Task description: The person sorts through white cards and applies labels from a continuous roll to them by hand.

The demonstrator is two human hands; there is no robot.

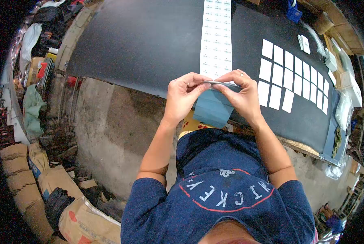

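A long white strip of printed labels runs down the dark table to my hands. A blue-grey sheet hangs below my fingers over the table's front edge; it looks like the strip's backing, though where they join is hidden. My left hand pinches the edge between thumb and forefinger. From the other side, my right hand pinches the same edge, thumb towards me, with a ring on one finger. Both sets of fingertips nearly meet at a thin grey fold.
Rows of white cards lie on the dark tabletop to the right. Beyond them are a small stack of white cards and a blue object. Cardboard boxes and sacks stand on the floor at left.
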